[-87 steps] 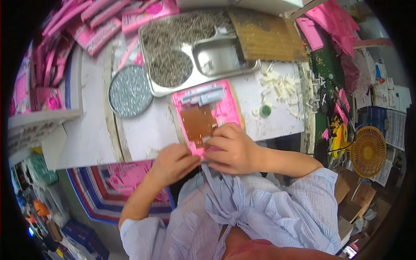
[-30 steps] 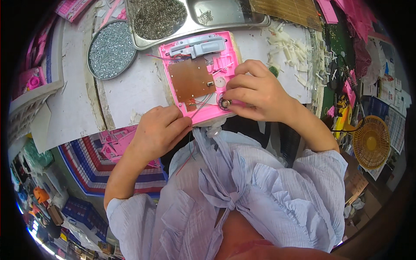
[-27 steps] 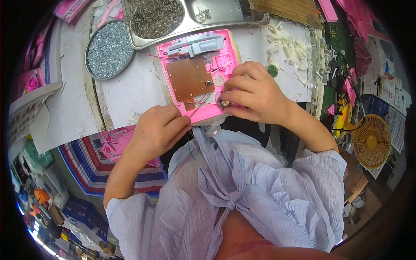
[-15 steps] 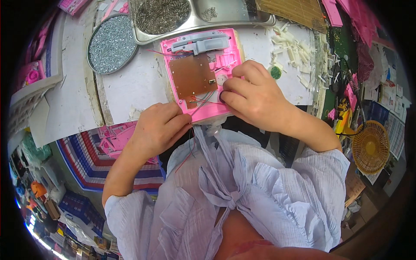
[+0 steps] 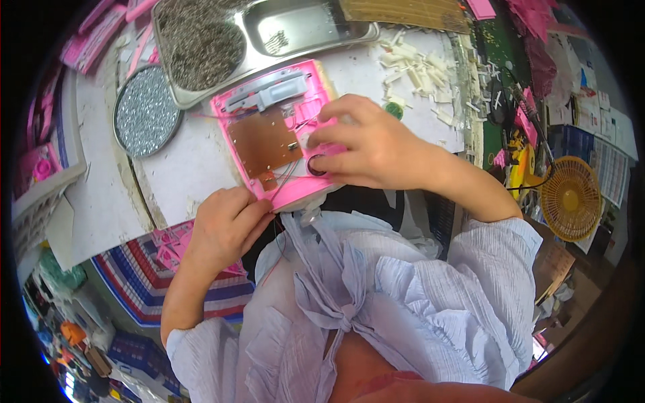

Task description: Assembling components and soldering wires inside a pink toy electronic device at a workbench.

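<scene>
Both hands at the open pink case (image 5: 295,195), one on each side of its near end, maybe to stop it sliding. Case lying on the white worktop (image 5: 195,174), right at the near edge, probably for easy looking and reaching.

Left hand (image 5: 227,220) at the near left corner, fingers close together with almost no gap, tips touching the case. Only the edge between them, or some wire too? Too small to tell. Loose wires (image 5: 281,248) hanging just below these fingers, beside the blue shirt (image 5: 403,289).

Right hand (image 5: 376,148) over the right side of the case, fingers bent, tips down on a dark round part (image 5: 317,165). Touching it, but pinched or only pressed? Partly hidden, so no way to tell. Maybe bent low like this to hold the round part in its spot.

Between the two hands, thin wires (image 5: 287,174). Just left of the right fingertips, a flat brown board (image 5: 262,144) inside the case. Past the board, a long grey part (image 5: 272,93).

Ahead of both hands, a shiny tray (image 5: 255,64) with tiny metal bits (image 5: 201,50). Beyond the right hand, white plastic pieces (image 5: 416,70), perhaps there for quick grabbing.
</scene>
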A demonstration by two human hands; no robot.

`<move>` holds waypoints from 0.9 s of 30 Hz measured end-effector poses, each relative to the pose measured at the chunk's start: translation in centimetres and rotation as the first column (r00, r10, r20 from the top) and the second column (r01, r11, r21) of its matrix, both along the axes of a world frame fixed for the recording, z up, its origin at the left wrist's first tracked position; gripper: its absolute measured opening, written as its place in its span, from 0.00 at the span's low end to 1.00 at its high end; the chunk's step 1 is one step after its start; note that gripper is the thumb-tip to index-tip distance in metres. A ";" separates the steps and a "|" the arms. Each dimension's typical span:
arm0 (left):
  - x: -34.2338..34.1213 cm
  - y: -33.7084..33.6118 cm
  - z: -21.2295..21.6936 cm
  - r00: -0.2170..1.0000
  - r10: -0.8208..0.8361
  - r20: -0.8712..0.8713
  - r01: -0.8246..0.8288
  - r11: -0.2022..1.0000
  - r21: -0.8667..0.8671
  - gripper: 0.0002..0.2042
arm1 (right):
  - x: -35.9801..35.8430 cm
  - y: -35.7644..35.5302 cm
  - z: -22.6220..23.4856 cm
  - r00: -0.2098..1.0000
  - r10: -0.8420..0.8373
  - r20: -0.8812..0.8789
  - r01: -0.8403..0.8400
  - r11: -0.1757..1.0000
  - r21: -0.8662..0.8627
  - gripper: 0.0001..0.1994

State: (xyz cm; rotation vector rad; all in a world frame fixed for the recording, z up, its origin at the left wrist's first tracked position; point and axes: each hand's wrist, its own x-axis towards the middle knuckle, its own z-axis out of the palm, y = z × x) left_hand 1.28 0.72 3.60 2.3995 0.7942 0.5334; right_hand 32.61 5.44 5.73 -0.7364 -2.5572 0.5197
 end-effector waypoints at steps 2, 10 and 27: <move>0.2 -0.1 0.1 1.000 0.010 0.005 -0.010 1.000 -0.028 0.12 | 2.5 1.6 1.0 0.991 -0.122 -0.055 0.118 0.990 -0.078 0.15; 1.8 6.1 5.0 0.999 -0.021 -0.033 0.017 0.994 -0.112 0.10 | 9.8 4.9 -1.0 0.847 -0.498 0.184 0.453 0.859 0.240 0.16; 15.9 25.9 -0.9 0.901 -0.064 -0.428 0.243 0.893 0.379 0.08 | 8.4 -0.1 2.0 0.710 -0.685 -0.165 0.651 0.728 -0.217 0.12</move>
